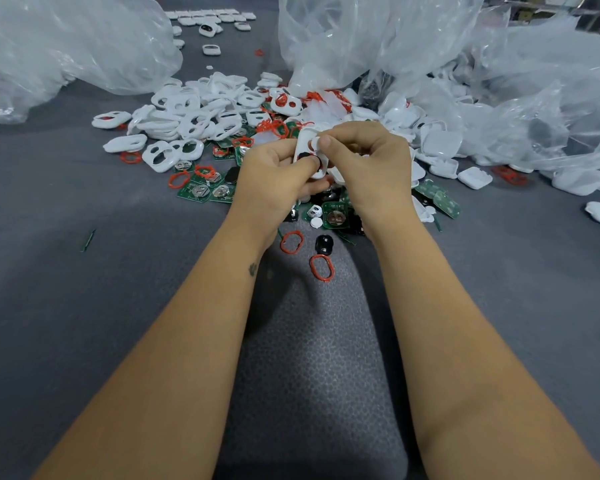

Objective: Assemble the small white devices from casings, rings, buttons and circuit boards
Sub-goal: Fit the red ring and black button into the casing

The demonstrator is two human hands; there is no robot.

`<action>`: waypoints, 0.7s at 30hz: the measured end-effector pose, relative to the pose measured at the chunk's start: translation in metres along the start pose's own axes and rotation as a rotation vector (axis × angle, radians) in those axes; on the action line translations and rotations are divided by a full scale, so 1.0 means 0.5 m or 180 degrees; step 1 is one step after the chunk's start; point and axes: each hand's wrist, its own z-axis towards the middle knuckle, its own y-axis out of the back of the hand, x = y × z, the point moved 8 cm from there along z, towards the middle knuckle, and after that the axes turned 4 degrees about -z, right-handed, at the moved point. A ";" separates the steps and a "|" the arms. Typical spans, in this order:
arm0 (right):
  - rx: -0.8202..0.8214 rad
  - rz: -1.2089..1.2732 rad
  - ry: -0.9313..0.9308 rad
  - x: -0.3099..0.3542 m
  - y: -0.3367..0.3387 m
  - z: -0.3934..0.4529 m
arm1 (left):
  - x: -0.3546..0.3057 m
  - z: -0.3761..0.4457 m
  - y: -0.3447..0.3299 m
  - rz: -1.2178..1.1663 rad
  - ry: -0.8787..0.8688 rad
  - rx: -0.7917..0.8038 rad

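At frame centre, the left hand grips a white casing, thumb pressed on its black button. The right hand pinches a small white button at the casing's top. 2 red rings lie below on the grey mat.

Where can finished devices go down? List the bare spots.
Bare grey mat left of the left forearm, below the white casings; more right of the right forearm. Crowded: the parts heap around both hands and the plastic bags.
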 end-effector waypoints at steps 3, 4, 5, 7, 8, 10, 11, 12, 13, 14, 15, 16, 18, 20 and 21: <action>-0.0035 -0.0014 0.0005 0.001 0.000 0.000 | 0.002 0.001 0.002 0.0011 -0.0005 -0.0031; -0.0042 -0.0009 0.0002 0.001 0.000 0.000 | 0.003 0.002 0.002 0.0015 -0.0004 -0.0044; -0.0041 -0.0005 -0.0001 0.002 -0.001 -0.001 | 0.004 0.002 0.003 0.0019 -0.0002 -0.0055; -0.0034 -0.0044 0.0020 0.004 -0.002 -0.003 | 0.006 0.002 0.004 0.0020 0.0006 -0.0061; -0.0039 -0.0084 0.0045 0.007 -0.002 -0.004 | 0.006 0.002 0.003 0.0011 0.0005 -0.0058; -0.0063 -0.0144 0.0098 0.011 -0.001 -0.006 | 0.006 0.002 0.003 -0.0026 -0.0006 -0.0063; -0.0070 -0.0162 0.0121 0.013 -0.001 -0.006 | 0.006 0.003 0.003 -0.0052 -0.0012 -0.0062; -0.0066 -0.0176 0.0138 0.014 -0.001 -0.007 | 0.006 0.003 0.002 -0.0082 -0.0021 -0.0049; -0.0053 -0.0190 0.0149 0.015 -0.002 -0.008 | 0.006 0.004 0.001 -0.0110 -0.0029 -0.0023; -0.0038 -0.0206 0.0158 0.016 -0.004 -0.009 | 0.007 0.004 0.000 -0.0132 -0.0035 0.0002; -0.0032 -0.0226 0.0166 0.016 -0.005 -0.009 | 0.007 0.005 -0.001 -0.0145 -0.0039 0.0017; -0.0037 -0.0248 0.0171 0.017 -0.005 -0.010 | 0.008 0.006 -0.001 -0.0151 -0.0041 0.0017; -0.0076 -0.0270 0.0178 0.019 -0.004 -0.011 | 0.009 0.007 0.001 -0.0164 -0.0038 0.0001; -0.0117 -0.0284 0.0186 0.021 -0.001 -0.011 | 0.011 0.008 0.001 -0.0200 -0.0029 0.0008; -0.0126 -0.0296 0.0183 0.022 0.000 -0.011 | 0.012 0.008 -0.001 -0.0211 -0.0030 0.0024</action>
